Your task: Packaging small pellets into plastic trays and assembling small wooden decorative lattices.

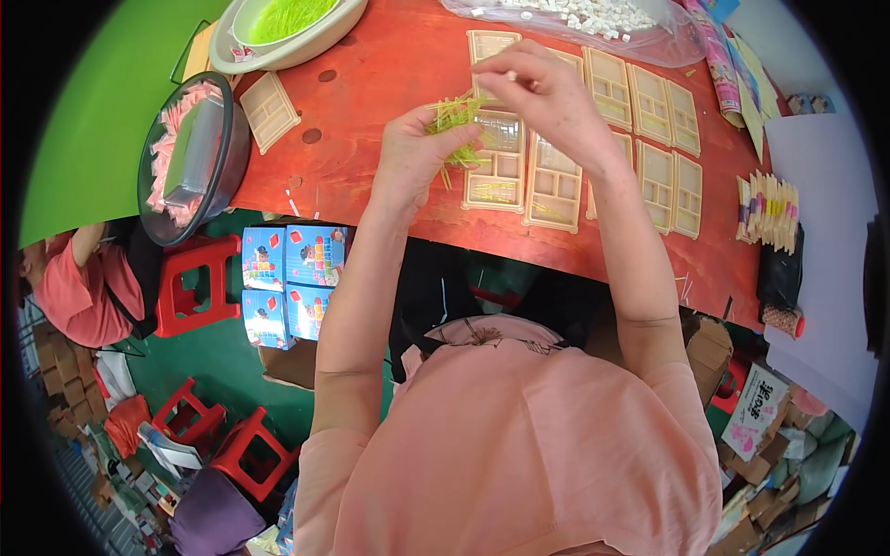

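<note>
My left hand (414,156) is closed around a loose bunch of thin yellow-green plastic sticks (454,116). Just right of the bunch, my right hand (547,102) is raised over the trays with its fingers pinched. A small pale speck shows at those fingers, too small to name. Beneath both hands lie beige compartment trays, set in rows on the red table. Yellow sticks rest in the lower compartments of one near tray (494,167) and of the tray beside it (554,179). My right hand and forearm partly hide the trays behind them.
Small white pieces (593,17) lie in a clear bag at the back. A basin of green sticks (221,54) stands back left, above a lone tray (269,111) and a black tub (239,139). Bundled wooden sticks (774,211) sit at right; blue boxes (295,259) stand below the front edge.
</note>
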`<state>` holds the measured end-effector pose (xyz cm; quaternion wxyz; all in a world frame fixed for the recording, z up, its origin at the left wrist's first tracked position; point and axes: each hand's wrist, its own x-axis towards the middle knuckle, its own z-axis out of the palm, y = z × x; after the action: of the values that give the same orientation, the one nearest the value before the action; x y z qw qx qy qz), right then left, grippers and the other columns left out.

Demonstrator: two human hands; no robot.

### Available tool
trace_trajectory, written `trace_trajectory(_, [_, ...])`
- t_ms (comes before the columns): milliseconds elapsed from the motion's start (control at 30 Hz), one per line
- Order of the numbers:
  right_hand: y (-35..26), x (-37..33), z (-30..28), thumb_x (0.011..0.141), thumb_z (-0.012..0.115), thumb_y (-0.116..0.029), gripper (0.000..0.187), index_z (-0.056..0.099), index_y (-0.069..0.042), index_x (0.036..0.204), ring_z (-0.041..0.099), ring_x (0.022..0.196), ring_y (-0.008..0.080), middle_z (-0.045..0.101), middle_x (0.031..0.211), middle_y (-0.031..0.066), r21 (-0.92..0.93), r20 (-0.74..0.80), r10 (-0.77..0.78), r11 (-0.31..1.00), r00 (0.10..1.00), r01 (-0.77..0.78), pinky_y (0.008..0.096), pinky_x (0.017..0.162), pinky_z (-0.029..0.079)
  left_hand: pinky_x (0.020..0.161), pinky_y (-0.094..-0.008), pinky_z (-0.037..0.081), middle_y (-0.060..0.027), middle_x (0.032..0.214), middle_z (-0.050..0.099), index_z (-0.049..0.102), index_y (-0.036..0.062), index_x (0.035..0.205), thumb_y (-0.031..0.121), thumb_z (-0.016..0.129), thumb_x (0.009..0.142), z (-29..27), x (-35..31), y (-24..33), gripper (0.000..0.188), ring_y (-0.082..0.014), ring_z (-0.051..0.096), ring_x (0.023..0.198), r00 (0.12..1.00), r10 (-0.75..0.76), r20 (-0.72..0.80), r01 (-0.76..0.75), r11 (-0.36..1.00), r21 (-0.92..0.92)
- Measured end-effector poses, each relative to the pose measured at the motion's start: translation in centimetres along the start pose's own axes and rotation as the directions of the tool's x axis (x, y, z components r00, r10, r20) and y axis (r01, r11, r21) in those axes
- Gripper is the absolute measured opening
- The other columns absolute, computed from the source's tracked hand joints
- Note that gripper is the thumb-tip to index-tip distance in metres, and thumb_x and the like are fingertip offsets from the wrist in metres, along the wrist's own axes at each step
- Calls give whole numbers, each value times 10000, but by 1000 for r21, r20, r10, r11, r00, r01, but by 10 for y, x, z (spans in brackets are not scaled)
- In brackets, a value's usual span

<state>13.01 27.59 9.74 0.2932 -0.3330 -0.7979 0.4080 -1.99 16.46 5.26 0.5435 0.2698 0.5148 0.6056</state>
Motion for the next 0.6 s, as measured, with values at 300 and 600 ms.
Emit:
trace_trajectory(300, [-19,13,35,853,673,-176,144,727,-58,914,574,922,261,628,906,74,-427,159,-372,809,915,403,371,856,467,752,-284,532,-52,925,705,701,-22,1018,-7,703,851,3,6,2,168,-123,660,831,996,64,-58,-59,995,86])
trace_trajectory(600, [-19,17,43,876,667,-102,112,686,0,919,611,908,248,632,897,89,-25,79,-300,953,951,302,351,788,498,696,-273,557,-63,941,699,697,-13,1039,-36,668,853,-4,8,10,190,-137,667,810,998,55,-39,-58,996,-69])
